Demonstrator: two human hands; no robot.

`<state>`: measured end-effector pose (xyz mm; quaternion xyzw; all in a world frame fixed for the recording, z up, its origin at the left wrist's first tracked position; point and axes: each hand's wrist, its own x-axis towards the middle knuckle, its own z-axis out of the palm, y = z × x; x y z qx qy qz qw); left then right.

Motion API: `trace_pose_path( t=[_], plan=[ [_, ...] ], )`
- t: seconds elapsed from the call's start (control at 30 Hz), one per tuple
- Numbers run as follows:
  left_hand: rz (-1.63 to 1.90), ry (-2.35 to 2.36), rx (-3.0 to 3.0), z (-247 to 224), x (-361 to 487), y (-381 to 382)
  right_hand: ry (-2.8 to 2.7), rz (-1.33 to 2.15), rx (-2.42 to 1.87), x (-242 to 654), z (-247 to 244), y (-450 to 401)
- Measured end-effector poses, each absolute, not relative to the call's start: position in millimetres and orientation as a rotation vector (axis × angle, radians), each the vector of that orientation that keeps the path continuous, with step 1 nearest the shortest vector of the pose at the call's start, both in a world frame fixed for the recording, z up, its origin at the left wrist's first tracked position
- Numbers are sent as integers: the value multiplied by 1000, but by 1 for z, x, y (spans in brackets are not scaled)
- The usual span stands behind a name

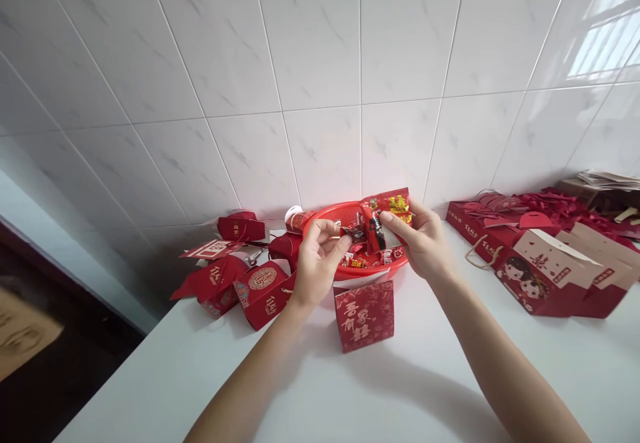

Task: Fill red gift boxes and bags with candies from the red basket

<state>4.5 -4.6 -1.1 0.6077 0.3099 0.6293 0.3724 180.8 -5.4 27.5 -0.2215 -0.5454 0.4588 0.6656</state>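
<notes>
My right hand (423,236) grips a red and gold snack packet (387,204), its thumb across the front, with a black and red wrapped piece (373,229) beside it. My left hand (320,256) pinches a small dark wrapped candy (356,233) between thumb and fingers. Both hands are above a red plastic basket (400,266) of wrapped sweets (357,262). In front of the basket stands a dark red gift box (365,316) with pale lettering, its top edge partly seen.
Several red gift boxes (263,291) lie at the left on the white table (425,389). To the right stand beige and red boxes (547,273) with a rope-handled red box (475,233) behind them and red ribbons (570,209). A tiled wall (320,149) rises behind.
</notes>
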Motion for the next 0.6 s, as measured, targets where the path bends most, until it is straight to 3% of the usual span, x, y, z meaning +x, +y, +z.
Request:
trace_pose_path(
  t=[0.13,0.33,0.6],
  plan=[
    [1359,833,1894,7,-8,-14,-1294,931,-524,193,34,-15],
    [574,834,2244,23,-30,-24,-1292,868,-560,214,46,-26],
    [681,1039,2011,1,-20,-10,-1421,867,-608,215,45,-24]
  ],
)
